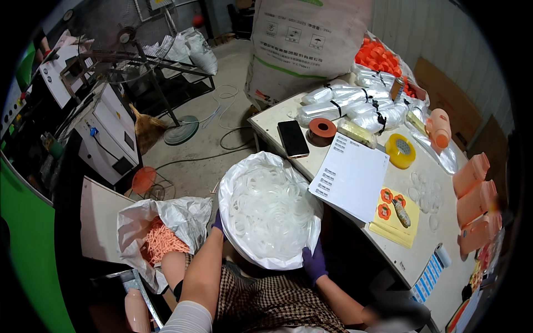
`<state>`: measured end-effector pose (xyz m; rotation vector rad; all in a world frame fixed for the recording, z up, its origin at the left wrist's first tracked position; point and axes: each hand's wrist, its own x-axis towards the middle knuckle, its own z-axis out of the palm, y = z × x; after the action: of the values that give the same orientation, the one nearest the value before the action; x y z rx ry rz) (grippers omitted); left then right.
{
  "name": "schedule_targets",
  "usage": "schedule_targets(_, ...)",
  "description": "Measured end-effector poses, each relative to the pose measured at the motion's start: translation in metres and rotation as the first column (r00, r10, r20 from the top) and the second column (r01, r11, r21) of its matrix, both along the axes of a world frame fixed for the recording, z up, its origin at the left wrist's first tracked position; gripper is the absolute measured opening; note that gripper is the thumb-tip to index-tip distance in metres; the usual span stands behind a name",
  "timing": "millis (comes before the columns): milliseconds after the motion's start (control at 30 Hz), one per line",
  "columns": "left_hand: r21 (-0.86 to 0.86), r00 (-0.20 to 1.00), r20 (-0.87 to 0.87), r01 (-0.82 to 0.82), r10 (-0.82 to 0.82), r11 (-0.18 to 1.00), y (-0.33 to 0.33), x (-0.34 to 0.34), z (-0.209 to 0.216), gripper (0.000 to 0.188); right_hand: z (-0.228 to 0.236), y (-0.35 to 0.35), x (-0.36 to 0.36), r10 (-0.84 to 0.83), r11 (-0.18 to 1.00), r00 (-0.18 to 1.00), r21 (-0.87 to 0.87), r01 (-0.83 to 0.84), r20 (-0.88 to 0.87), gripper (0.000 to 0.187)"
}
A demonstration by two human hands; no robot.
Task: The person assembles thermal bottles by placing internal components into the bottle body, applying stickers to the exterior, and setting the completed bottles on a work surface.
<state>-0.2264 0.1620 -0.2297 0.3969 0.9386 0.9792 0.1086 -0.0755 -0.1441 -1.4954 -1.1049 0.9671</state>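
By the right hand (pixel 315 263), the near right rim of an open white sack (pixel 277 264) is gripped.
The left hand (pixel 218 221) is set at the sack's left side, mostly hidden, so whether it is closed cannot be told. Clear rings (pixel 272 208) are heaped inside the sack. To its right, white sheets (pixel 355 172) and a phone (pixel 293 139) are laid on the worktop (pixel 438 233); to its left, pink pieces (pixel 165 241) are gathered in another bag (pixel 194 213).

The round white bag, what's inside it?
Inside the round, white plastic-looking bag is a loose heap of thin, see-through rings. The top rings cover what's below, so I can't see the bottom or anything buried there.
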Motion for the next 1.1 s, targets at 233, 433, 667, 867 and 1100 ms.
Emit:
schedule_targets(233,0.068,0.993,0.105,-0.056,0.048,0.996,0.015,0.053,0.014,0.056,0.034,0.012,0.008,-0.107,0.992,0.974,-0.086,0.091,-0.198,0.08)
schedule_targets(433,0.144,0.975,0.172,-0.169,0.143,0.975,-0.016,-0.005,0.015,0.053,0.093,0.002,0.02,-0.082,0.956,0.984,-0.293,0.034,-0.155,0.094)
schedule_targets(667,0.318,0.995,0.053,0.061,-0.082,0.946,-0.057,0.022,0.025,0.048,0.173,-0.085,0.118,0.038,0.972,0.841,0.175,-0.157,0.54,0.042)
schedule_targets(867,0.171,0.975,0.206,-0.122,0.085,0.978,-0.074,-0.017,0.036,0.058,0.208,-0.095,0.135,-0.022,0.981,0.797,0.168,-0.1,0.604,0.036)
schedule_targets(1100,0.084,0.899,-0.431,-0.043,0.075,0.996,-0.121,-0.066,0.049,0.045,0.204,-0.094,0.19,-0.348,0.914,0.481,0.405,-0.018,0.805,0.057)
